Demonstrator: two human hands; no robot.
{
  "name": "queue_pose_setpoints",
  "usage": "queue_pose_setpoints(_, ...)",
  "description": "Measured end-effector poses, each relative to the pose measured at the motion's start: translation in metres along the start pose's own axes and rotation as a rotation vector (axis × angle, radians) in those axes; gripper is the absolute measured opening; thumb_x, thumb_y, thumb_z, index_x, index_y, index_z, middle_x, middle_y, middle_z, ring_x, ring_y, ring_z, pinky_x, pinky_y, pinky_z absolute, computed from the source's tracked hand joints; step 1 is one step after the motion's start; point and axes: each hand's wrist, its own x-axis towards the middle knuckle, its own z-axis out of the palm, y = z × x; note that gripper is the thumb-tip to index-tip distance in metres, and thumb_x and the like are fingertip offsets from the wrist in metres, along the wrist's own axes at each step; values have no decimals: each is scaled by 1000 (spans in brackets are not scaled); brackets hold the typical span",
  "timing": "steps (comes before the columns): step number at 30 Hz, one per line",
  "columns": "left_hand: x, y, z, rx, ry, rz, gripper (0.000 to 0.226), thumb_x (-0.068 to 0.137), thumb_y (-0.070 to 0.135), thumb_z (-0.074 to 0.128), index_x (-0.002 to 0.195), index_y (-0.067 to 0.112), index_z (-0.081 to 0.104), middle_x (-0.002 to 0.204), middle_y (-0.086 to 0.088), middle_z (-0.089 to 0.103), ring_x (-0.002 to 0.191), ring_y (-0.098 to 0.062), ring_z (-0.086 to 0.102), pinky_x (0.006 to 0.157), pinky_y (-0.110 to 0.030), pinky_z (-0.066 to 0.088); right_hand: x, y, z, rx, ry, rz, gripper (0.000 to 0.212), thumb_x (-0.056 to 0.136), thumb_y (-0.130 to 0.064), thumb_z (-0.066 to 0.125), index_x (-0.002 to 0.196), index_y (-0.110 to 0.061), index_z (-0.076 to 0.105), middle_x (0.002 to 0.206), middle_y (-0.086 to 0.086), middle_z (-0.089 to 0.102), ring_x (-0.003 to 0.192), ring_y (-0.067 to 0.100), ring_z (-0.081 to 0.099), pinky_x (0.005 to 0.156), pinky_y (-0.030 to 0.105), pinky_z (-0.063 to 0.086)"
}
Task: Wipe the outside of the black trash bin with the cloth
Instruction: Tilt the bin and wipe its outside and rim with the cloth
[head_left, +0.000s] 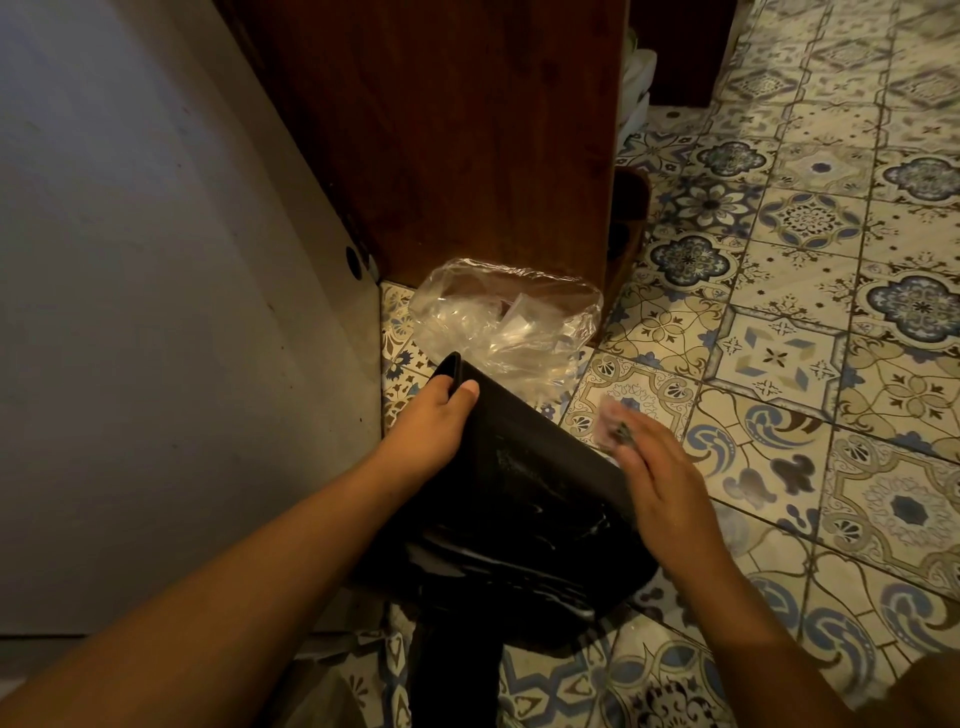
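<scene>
- black trash bin (519, 499) is tipped over on the patterned tile floor (779, 322), open rim pointing away from the camera, base toward the person
- left hand (431, 421) grips the bin's far rim — thumb on the outer wall, fingers curled over the edge into the opening
- right hand (660, 467) lies flat on the bin's right side wall, fingers extended and close together, pressing the cloth (615, 421) against it; hand and cloth are motion-blurred
- cloth is small and pale, only a bit shows past the fingertips — can't tell how much is under the palm
- wet-looking streaks on the bin's upper wall and near the base
- clear plastic bag (504, 317) sits crumpled on the floor just beyond the bin's rim, against the foot of a dark wooden cabinet (441, 130)
- pale wall panel (156, 312) runs along the left, near the bin
</scene>
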Motion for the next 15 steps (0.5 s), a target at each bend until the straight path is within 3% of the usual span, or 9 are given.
queue_pose_setpoints(3,3,-1,2,-3,42,49,55,96,60,38,107,12,64,109,-16,69,104,-32,67,99,-57,50,7,-53,18,25,-63,-122,46,106,-29,41,151,-39,40,156,-15,36,137,2,39,105,20,35)
queue_pose_setpoints(5,6,-3,3,-32,67,96,64,93,65,36,96,10,68,98,-15,73,96,-30,70,94,-51,53,8,-76,37,-21,-124,-185,48,106,-33,39,152,-42,34,157,-21,29,141,0,31,107,18,29)
queue_pose_setpoints(8,2,-2,5,-97,65,107,67,104,53,27,79,7,69,75,-8,73,74,-17,71,77,-33,55,8,-85,64,-156,-255,-251,55,103,-50,27,157,-42,20,165,-17,20,151,6,18,119,40,26)
queue_pose_setpoints(11,2,-3,3,-147,37,94,70,103,56,26,99,9,76,99,-10,79,100,-19,74,94,-34,53,10,-77,79,-264,-328,-261,64,99,-63,13,159,-42,3,168,-19,5,155,4,-2,125,50,7)
queue_pose_setpoints(15,5,-4,2,-166,63,123,66,102,54,38,90,-3,71,92,-24,75,94,-38,73,91,-48,56,15,-72,81,-323,-327,-229,71,92,-72,5,158,-45,0,168,-14,8,155,8,0,125,47,4)
